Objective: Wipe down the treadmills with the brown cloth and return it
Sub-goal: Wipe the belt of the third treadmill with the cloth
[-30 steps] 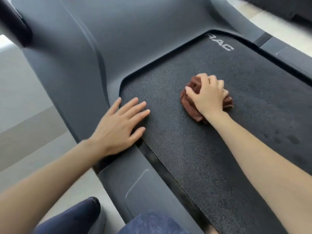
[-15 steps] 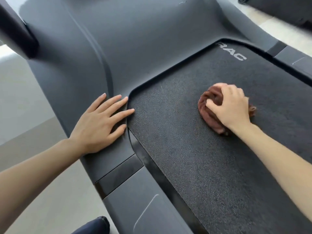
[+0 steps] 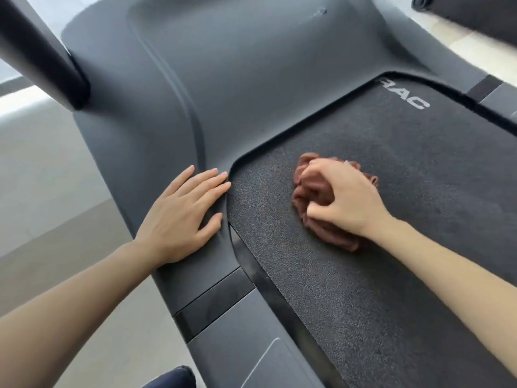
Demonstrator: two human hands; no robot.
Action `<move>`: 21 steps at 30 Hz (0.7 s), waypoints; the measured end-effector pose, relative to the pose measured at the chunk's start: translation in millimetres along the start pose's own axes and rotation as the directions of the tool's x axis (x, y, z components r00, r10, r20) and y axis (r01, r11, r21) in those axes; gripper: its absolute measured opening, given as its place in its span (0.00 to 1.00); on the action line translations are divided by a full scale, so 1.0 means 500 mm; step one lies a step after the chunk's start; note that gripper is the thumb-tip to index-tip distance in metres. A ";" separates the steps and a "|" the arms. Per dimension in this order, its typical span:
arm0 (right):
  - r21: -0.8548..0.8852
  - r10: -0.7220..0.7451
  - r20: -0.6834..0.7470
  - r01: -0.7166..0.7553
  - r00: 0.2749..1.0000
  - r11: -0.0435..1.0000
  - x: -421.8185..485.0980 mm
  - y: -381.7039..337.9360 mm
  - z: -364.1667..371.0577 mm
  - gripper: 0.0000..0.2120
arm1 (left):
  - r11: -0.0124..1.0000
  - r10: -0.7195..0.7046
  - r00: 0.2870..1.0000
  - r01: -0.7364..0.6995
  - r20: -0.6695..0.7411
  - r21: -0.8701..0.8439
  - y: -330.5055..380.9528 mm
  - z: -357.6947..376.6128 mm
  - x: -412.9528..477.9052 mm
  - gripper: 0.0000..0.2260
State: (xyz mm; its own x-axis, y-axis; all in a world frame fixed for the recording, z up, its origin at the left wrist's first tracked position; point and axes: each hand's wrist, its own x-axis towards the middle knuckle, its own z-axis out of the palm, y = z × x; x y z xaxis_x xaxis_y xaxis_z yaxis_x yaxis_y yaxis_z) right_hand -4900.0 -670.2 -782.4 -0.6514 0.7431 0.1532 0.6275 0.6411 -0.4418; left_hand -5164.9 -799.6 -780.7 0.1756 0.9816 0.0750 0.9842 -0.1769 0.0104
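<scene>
We see the brown cloth (image 3: pixel 311 189) bunched into a wad right of the frame's centre. It lies on the dark, grainy treadmill belt (image 3: pixel 363 289), near the belt's rounded front corner. Our right hand (image 3: pixel 347 203) sits on top of it with the fingers curled down into the folds and the thumb tucked against the near side, gripping the wad and pressing it onto the belt. Cloth shows past the hand on the left, along the top and below the wrist. Our right forearm runs off towards the lower right of the frame.

Further up the belt, in the upper right, there is pale lettering (image 3: pixel 405 101) that reads "RAC" as far as we can make out.

Left of the cloth, and apart from it, our left hand (image 3: pixel 181 217) lies palm down on the grey plastic cover (image 3: pixel 237 79). Its fingers are straight and close together, and the fingertips reach the groove at the belt's corner. Below it the grey side rail (image 3: pixel 223 351) runs down to the bottom edge.

A dark upright post (image 3: pixel 36 49) crosses the upper left. Pale floor (image 3: pixel 50 197) fills the left side, and a scrap of dark blue fabric (image 3: pixel 173 378) shows at the bottom edge. Part of another dark machine (image 3: pixel 475 12) sits in the upper right corner.
</scene>
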 end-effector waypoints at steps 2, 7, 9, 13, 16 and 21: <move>-0.035 0.164 -0.096 -0.168 0.982 0.985 0.057 -0.004 0.017 0.23 | 1.000 0.000 1.000 0.000 -0.004 -0.016 0.000 0.000 0.001 0.26; -0.109 0.374 -0.274 -0.415 0.886 0.903 0.140 -0.086 0.099 0.23 | 0.999 -0.013 1.000 0.012 -0.023 -0.032 -0.001 0.000 0.001 0.26; -0.108 0.307 -0.234 -0.338 0.923 0.935 0.133 -0.114 0.111 0.23 | 0.999 -0.011 1.000 0.011 -0.013 -0.039 0.000 -0.002 0.001 0.27; 0.001 0.011 -0.111 -0.011 0.994 1.000 0.029 -0.159 0.098 0.21 | 0.999 -0.017 1.000 0.016 -0.002 -0.034 0.000 -0.003 0.002 0.27; 0.060 -0.212 0.023 0.210 0.977 0.976 -0.074 -0.139 0.070 0.21 | 0.999 -0.008 1.000 0.007 -0.013 -0.033 -0.002 -0.001 0.000 0.27; -0.019 0.091 -0.144 -0.095 0.985 0.995 -0.050 -0.050 0.036 0.21 | 0.998 0.003 0.999 -0.005 -0.037 -0.064 -0.005 0.004 0.000 0.26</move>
State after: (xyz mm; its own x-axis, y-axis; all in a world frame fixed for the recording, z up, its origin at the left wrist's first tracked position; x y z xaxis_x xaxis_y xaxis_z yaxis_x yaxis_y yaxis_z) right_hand -4907.4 -708.2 -791.2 -0.5235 0.8181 0.2380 0.6941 0.5715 -0.4377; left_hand -5167.3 -799.0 -782.5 0.1777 0.9777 0.1123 0.9797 -0.1865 0.0739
